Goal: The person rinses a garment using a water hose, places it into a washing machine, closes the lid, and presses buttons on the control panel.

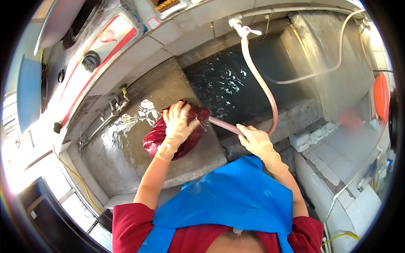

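Observation:
A wet dark red cloth (155, 140) lies bunched on the wet concrete slab (122, 162). On top of it rests my left hand (178, 122), gloved, with its fingers spread over the folds. My right hand (255, 141), also gloved, is closed around a pinkish hose (225, 125), whose open end points at the cloth's right edge. From my right hand the hose curves up to a white tap (244, 30) on the tiled wall.
Beyond the slab is a concrete basin (289, 50) holding dark rippling water (223, 80). White containers (300, 142) stand on the tiled ledge at right, near an orange-red basin (381, 98). A metal faucet (114, 105) is on the left wall. A scrub brush (168, 5) lies at the top.

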A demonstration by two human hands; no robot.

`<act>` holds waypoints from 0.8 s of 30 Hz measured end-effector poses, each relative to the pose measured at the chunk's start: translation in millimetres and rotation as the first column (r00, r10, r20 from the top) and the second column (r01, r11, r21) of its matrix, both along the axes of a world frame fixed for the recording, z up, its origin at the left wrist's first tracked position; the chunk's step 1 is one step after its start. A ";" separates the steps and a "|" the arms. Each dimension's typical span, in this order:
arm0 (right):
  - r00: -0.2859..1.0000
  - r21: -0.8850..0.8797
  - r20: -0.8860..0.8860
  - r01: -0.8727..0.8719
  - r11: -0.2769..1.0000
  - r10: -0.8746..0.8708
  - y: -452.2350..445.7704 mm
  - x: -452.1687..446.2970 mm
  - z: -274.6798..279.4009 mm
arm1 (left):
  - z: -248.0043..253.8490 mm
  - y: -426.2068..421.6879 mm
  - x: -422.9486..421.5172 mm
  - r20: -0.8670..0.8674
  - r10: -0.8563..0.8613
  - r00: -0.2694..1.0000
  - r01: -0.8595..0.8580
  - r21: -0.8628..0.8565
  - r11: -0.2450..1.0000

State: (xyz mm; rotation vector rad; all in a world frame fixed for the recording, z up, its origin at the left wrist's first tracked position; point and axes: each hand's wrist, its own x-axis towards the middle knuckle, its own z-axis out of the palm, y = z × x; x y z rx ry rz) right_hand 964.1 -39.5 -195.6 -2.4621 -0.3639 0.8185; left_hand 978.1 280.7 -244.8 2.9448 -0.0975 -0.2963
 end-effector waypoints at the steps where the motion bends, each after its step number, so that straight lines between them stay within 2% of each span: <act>1: 1.000 0.001 0.005 -0.007 1.000 0.007 2.8 -0.1 -0.2 | 4.2 10.5 0.1 0.081 0.106 0.991 -0.106 -0.004 0.994; 2: 1.000 0.025 0.020 -0.013 1.000 0.013 5.6 -2.3 -1.1 | -4.6 27.4 3.5 0.016 0.350 0.937 -0.350 -0.029 0.936; 3: 0.999 0.048 0.033 -0.019 0.999 0.018 8.2 -4.7 -1.2 | -12.5 41.4 10.5 -0.141 0.580 0.802 -0.585 0.015 0.811; 5: 0.999 0.053 0.027 -0.027 0.998 0.025 14.7 -5.4 1.2 | -1.9 58.3 29.3 -0.471 0.583 0.662 -0.645 0.039 0.763; 6: 0.999 0.054 0.024 -0.024 0.998 0.023 17.8 -6.3 2.3 | -1.9 64.1 28.4 -0.469 0.585 0.662 -0.648 0.034 0.761; 8: 1.000 0.069 0.013 0.001 0.998 -0.002 23.3 -7.1 6.3 | -6.1 74.4 27.3 -0.591 0.501 0.632 -0.746 -0.288 0.601; 9: 1.000 0.068 0.018 -0.001 0.998 -0.001 24.9 -7.4 9.1 | -9.1 79.7 21.7 -0.588 0.502 0.635 -0.745 -0.293 0.600; 10: 1.000 0.071 0.017 0.003 0.997 -0.004 26.4 -7.6 11.6 | -10.2 83.7 11.3 -0.368 0.384 0.847 -0.514 -0.379 0.769; 11: 1.000 0.073 0.015 0.008 0.997 -0.009 27.8 -7.5 13.6 | -12.5 86.2 0.4 -0.122 0.208 0.971 -0.239 -0.392 0.888; 13: 1.000 0.091 0.018 0.011 0.996 -0.012 30.8 -6.8 17.6 | 20.7 61.7 -9.0 -0.003 0.050 0.999 -0.046 -0.416 0.908; 15: 1.000 0.120 0.022 0.007 0.993 -0.010 34.9 -4.8 21.7 | 16.6 44.6 -15.2 0.083 -0.231 0.970 0.245 -0.330 0.911; 17: 1.000 0.136 0.026 0.010 0.991 -0.014 36.7 -6.1 18.5 | -11.0 24.9 -20.3 0.010 -0.307 0.952 0.295 -0.305 0.905; 18: 0.999 0.155 0.035 0.022 0.988 -0.027 37.7 -4.9 16.4 | -17.9 9.9 -18.1 -0.172 -0.269 0.948 0.218 -0.267 0.939; 19: 0.999 0.151 0.037 0.021 0.988 -0.027 38.3 -5.1 15.8 | -9.9 -4.5 -11.9 -0.291 -0.236 0.927 0.177 -0.216 0.960; 21: 0.998 0.108 0.044 0.041 0.993 -0.046 35.6 -6.1 16.2 | 8.2 -31.9 -0.5 -0.385 -0.166 0.908 0.148 -0.074 0.986; 22: 0.998 0.100 0.039 0.045 0.994 -0.050 32.5 -6.8 18.1 | 2.2 -35.3 -4.1 -0.388 -0.172 0.905 0.151 -0.083 0.985; 24: 0.999 0.072 0.028 0.032 0.997 -0.034 27.0 -8.0 21.0 | -22.1 -39.1 -16.6 -0.207 -0.160 0.965 0.137 -0.123 0.983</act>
